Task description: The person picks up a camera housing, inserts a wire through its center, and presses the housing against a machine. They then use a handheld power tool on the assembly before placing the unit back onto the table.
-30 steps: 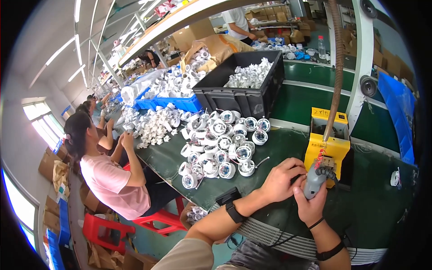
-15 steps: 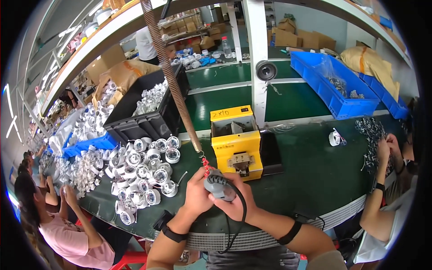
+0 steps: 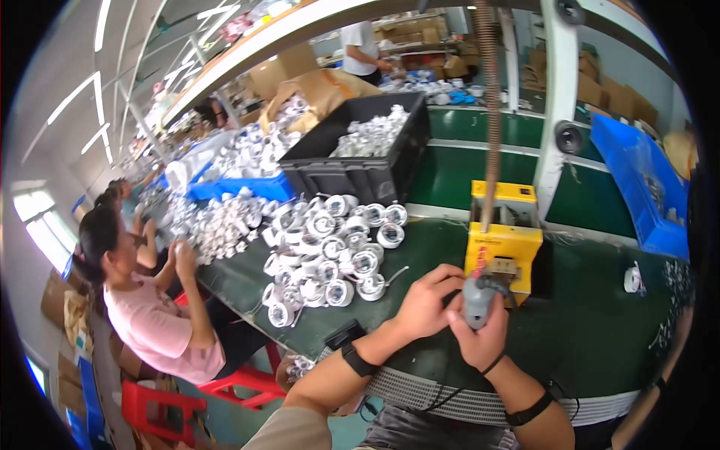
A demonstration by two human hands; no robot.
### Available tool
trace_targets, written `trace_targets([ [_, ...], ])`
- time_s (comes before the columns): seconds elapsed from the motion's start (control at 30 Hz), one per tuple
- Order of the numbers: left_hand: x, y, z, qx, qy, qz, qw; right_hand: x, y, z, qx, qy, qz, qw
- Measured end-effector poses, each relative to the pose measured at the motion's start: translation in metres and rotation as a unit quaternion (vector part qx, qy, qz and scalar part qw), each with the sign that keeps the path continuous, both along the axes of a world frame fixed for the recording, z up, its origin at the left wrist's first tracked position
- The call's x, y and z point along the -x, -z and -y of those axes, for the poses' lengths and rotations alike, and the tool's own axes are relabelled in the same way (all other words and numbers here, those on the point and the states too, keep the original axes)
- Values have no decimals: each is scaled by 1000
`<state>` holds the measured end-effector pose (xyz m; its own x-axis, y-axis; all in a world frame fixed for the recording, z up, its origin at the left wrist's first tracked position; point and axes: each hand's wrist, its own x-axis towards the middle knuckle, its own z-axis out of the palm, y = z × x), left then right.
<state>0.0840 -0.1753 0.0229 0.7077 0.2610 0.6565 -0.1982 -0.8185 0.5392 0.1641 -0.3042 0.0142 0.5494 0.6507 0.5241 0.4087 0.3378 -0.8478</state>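
Observation:
My right hand (image 3: 482, 334) is closed round the grey body of an electric screwdriver (image 3: 478, 301), which hangs by a red coiled cord from a long brown spring (image 3: 489, 112). Close beside it on the left is my left hand (image 3: 431, 301), its fingers loosely stretched toward the tool; their tips are partly hidden. Just beyond the screwdriver stands a yellow box-shaped machine (image 3: 501, 247) with a metal fitting on its front. A heap of white round housings with clear fronts (image 3: 330, 251) lies left of my hands.
A black crate (image 3: 352, 176) of small white parts stands behind the heap. A blue bin (image 3: 637, 184) and a single white housing (image 3: 634, 279) are at the right. A person in pink (image 3: 161, 315) sits at the left, near a red stool (image 3: 161, 409). The spring hangs overhead.
My view has swung left, so the bench things appear farther right. My left hand has loosened from the screwdriver, while the right keeps hold of it.

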Motion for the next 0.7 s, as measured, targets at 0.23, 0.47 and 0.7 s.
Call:
trace_targets([
  [0.23, 4, -3, 1, 51, 2, -4, 999, -1, 0, 1, 31, 4, -25, 999],
  [0.47, 14, -4, -11, -66, -68, 11, 995, -96, -43, 55, -7, 336, 209, 918],
  [0.7, -11, -9, 20, -10, -73, 77, 994, -267, 30, 235, 305, 597, 308, 675],
])
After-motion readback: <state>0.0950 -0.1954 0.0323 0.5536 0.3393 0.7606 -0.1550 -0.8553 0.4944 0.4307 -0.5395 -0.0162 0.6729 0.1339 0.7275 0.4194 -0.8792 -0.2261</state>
